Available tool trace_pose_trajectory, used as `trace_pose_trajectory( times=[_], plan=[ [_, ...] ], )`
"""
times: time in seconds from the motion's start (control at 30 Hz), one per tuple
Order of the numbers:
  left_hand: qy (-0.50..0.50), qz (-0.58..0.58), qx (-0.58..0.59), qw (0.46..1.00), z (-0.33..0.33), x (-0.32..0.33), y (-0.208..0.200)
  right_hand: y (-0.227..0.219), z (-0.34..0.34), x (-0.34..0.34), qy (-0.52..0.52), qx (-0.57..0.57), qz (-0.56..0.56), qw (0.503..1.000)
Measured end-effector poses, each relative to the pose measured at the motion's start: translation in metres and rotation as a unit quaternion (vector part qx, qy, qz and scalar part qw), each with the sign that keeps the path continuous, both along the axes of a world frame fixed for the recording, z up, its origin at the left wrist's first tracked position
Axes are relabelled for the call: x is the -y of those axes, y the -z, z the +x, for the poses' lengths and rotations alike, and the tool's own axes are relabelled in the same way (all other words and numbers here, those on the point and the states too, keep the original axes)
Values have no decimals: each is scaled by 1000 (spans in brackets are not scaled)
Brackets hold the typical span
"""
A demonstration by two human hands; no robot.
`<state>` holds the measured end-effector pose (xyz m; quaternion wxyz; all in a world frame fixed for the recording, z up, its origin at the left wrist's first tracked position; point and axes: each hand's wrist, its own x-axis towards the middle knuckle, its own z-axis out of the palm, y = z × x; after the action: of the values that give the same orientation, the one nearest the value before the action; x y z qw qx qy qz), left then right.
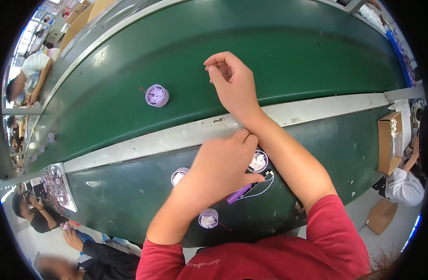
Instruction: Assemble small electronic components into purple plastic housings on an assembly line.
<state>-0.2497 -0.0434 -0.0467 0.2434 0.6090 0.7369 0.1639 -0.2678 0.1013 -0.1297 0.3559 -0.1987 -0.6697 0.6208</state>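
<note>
My left hand [221, 163] is slightly blurred, thumb stretched away from its bent fingers, nothing visible in it. Just beside it, between thumb and fingers, stands a round purple housing [258, 161] with white material inside; I cannot tell whether they touch. Below the thumb lies a purple stick-shaped device [239, 193] with a white cable [265, 187]. My right hand [232, 81] hangs over the far green belt, fingers loosely curled, thumb near the index fingertip, nothing visible between them. Left of it, a purple round housing [157, 95] with a red wire sits on that belt.
Two more purple housings with white filling, one partly behind my left hand [179, 176] and one nearer me [208, 218], stand on the near green surface. A metal rail [172, 135] divides it from the belt. A tray of red-wired parts [60, 186] and co-workers are at left; a cardboard box [389, 142] at right.
</note>
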Motion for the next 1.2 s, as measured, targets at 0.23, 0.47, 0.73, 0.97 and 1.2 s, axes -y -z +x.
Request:
trace_pose_trajectory(
  times=[0.23,0.47,0.73,0.97,1.2],
  plan=[
    [16,45,94,994,-16,-6,7,-4,2,-3,11,10,-16,1000],
    [-190,289,607,716,-78,-1,31,-10,7,-10,-97,-61,-180,977],
    [-260,299,681,616,-105,6,58,-19,10,-6,-154,-60,-169,972],
    [-292,352,615,642,-100,3,54,-16,11,-6,-193,-57,-192,960],
    [-278,351,653,611,-94,-5,57,-10,9,-15,-147,-106,-281,942]
  ],
)
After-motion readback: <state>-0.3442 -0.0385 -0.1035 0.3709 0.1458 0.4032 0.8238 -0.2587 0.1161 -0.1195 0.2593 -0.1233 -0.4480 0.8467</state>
